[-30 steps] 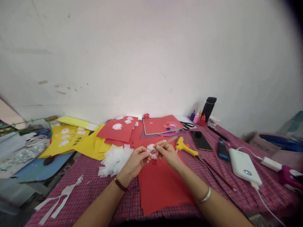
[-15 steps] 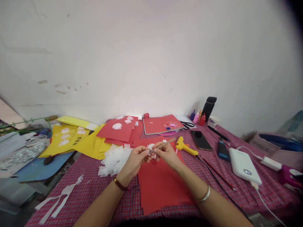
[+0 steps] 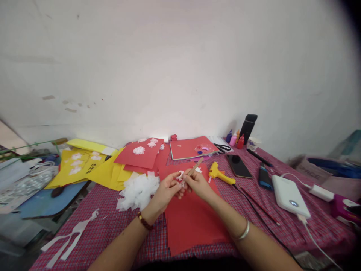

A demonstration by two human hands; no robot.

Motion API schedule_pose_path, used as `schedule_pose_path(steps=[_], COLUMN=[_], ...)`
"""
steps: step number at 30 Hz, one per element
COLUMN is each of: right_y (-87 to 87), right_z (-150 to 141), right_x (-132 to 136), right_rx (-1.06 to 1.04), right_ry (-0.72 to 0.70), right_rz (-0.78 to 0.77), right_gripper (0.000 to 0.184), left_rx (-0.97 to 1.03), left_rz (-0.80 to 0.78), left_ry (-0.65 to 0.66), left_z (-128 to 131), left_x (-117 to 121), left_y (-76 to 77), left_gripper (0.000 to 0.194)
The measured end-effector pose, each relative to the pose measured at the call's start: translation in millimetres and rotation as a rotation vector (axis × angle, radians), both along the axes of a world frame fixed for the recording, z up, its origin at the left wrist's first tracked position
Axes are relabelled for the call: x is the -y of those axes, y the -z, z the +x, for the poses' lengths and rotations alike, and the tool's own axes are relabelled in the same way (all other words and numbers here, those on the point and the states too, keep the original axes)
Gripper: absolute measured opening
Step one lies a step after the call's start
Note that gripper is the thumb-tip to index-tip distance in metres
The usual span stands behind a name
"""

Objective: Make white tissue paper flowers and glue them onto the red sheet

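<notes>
My right hand (image 3: pixel 196 185) is closed round a thin light-brown stick (image 3: pixel 196 166), whose upper end slants up past the fingers. Its lower end disappears between my two hands. My left hand (image 3: pixel 168 190) meets the right one, thumb and fingers pinched together; a small pale bit shows at the fingertips, too small to name. Both hands are above a stack of red paper sheets (image 3: pixel 194 226). White paper flowers (image 3: pixel 198 169) lie on the red paper just behind the hands. Left of my left hand is a heap of white paper pieces (image 3: pixel 137 191).
A yellow glue gun (image 3: pixel 221 175), phone (image 3: pixel 239 166), red pencil-like stick (image 3: pixel 260 206) and white power bank (image 3: pixel 291 197) lie to the right. Black scissors (image 3: pixel 223 148) and paint bottles (image 3: pixel 240 142) stand farther back. Yellow sheets (image 3: pixel 107 174) and paper strips (image 3: pixel 73 235) are left.
The stick has turned from a low slant to a steeper one, its upper end moving up and left. Both hands stay together over the red paper, the left fingers slightly rearranged.
</notes>
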State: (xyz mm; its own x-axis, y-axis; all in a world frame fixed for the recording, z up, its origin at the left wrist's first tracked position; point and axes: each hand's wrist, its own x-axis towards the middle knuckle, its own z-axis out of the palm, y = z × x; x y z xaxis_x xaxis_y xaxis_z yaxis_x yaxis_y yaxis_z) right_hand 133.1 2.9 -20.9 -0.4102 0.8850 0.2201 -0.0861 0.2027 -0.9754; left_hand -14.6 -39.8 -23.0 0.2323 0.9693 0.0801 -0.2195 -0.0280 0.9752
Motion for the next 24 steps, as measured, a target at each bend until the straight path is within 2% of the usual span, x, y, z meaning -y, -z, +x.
schedule_pose_path(steps=[5,8,12,16,21,24], right_y=[-1.2,-0.2,0.1,0.1,3.1,7.1], right_z=[2,3,1,-2,0,5], right_x=[-1,-2,1,4,-3,-10], right_rx=[-0.116,-0.125,-0.067,-0.039,0.024,0.124], right_ry=[-0.051,-0.060,0.010,0.057,0.057,0.144], right_rz=[-0.050,-0.020,0.031,0.071,0.084,0.164], right_gripper=[0.030,0.031,0.035,0.035,0.032,0.028], left_rx=[0.094,0.027,-0.123,-0.156,-0.152,-0.253], left_rz=[-0.034,-0.034,0.044,0.088,0.075,0.063], left_ry=[0.034,0.007,-0.060,-0.081,-0.109,-0.196], left_z=[-3,-5,-4,-1,-2,-6], left_x=[0,-1,-2,-1,-5,-10], left_y=[-4.7,-6.5,-4.6,-3.4,-2.4,3.5], left_gripper=[0.046,0.046,0.042,0.042,0.044,0.041])
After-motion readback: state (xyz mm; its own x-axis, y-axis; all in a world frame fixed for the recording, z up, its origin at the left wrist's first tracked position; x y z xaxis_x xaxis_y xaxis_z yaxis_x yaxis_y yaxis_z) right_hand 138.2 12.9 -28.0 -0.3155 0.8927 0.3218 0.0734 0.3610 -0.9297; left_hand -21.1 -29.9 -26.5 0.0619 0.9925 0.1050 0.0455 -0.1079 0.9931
